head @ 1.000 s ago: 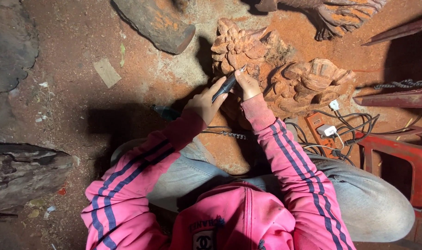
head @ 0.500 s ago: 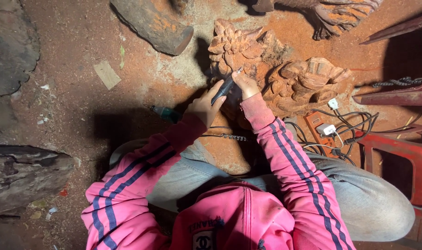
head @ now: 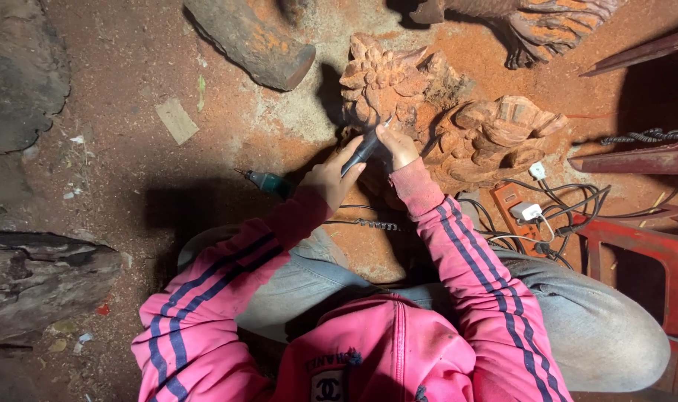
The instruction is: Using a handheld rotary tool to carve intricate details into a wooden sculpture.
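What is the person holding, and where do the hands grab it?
A dark pen-shaped carving tool. The left hand grips its rear body; the right hand pinches it near the tip, which rests against the wooden carving.

Both arms, in pink striped sleeves, reach forward from the seated body and meet in front of the bent knees. The left hand [head: 330, 176] has its fingers [head: 352, 155] curled in a grip, thumb on top. The right hand [head: 395, 147] sits close beside it, fingers pinched together and wrist bent downward.
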